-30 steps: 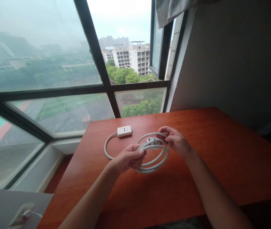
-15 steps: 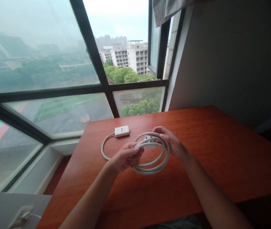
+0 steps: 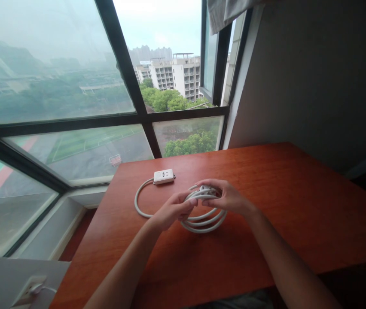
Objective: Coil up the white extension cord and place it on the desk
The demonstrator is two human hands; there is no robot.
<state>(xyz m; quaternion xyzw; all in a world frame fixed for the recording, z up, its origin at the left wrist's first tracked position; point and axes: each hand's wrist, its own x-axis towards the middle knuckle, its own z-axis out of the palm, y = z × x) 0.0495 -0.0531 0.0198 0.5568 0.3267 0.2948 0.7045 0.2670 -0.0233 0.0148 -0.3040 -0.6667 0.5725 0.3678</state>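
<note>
near edge: dark crumpled cloth at the bottom of the view, two bare forearms reaching in. lower left, white plastic wall socket with a thin white lead plugged in. then the reddish-brown wood-grain surface, smooth, flat, soft sheen toward the window.

left hand: fingers curled, thumb on top, pinching the left side of the pale grey round rubbery cord. right hand: fingers arched over the upper right of the loops, thumb below, gripping the bunch; exact finger contact partly hidden. hands close together, fingertips just beside each other.

cord is wound in several loose round loops, matte, evenly thick, upper part bunched between the hands, lower loops fanned out beneath; whether those touch the surface, cannot tell. whitish moulded plug sits in the bunch at the right fingers, mostly covered, pins unclear. one length bows out left from behind the left hand and curves up into the white rectangular plastic socket block, lying flat farther back, dark slots facing up, rounded corners.

beyond: dark metal window frame, hazy glass, grey draped fabric upper right, green trees, pale blocky buildings.
</note>
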